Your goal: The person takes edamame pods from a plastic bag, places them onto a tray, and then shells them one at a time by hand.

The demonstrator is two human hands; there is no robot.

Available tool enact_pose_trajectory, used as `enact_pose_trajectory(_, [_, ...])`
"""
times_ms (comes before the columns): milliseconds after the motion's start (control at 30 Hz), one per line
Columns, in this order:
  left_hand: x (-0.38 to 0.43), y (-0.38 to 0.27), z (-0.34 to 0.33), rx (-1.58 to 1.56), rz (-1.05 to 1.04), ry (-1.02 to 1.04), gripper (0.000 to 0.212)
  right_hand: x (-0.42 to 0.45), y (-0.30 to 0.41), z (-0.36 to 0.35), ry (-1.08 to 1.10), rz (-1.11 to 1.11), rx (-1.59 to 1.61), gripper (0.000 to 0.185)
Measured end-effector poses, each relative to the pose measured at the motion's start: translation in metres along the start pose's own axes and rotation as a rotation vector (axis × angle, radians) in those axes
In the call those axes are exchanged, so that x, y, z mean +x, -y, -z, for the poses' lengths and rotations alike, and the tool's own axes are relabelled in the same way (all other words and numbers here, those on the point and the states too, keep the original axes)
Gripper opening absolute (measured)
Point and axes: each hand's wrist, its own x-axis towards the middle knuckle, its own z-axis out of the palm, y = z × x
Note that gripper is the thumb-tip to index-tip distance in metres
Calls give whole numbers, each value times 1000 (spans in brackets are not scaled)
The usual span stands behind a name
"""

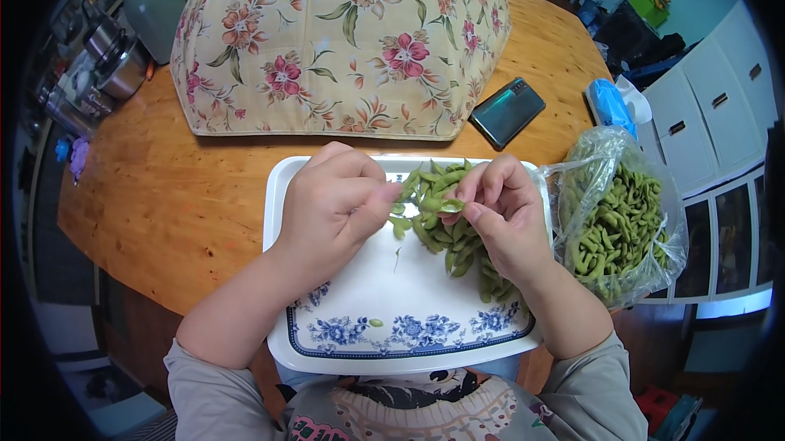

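Between the thumb and fingers of my right hand (506, 211) is a split green soybean pod (452, 205), its inner side showing. Facing it, my left hand (343, 198) is over the tray's left half with curled fingers; whether it holds a bean or a piece of pod is hidden. Beneath both hands lies a white tray (368, 272) with a blue floral border. A heap of green pods (460, 244) covers its upper right part, partly behind my right hand. One loose bean (376, 322) rests near the tray's front border, and a thin green strand (397, 260) lies higher up.
Right of the tray stands a clear plastic bag (665, 257) full of green pods (613, 226). A floral food cover (343, 42) takes up the wooden table's (165, 214) far side. Beside it lie a dark smartphone (508, 113) and a blue tissue pack (610, 105).
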Motion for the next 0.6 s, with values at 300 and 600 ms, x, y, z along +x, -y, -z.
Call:
enact_pose_trajectory(300, [3,-20,-10,-318,182,59,23,-1,-3,0,73,78,-96,23])
enact_pose_trajectory(600, [-5,-12,-12,-115,23,-46,18,-4,0,-4,50,85,-251,32])
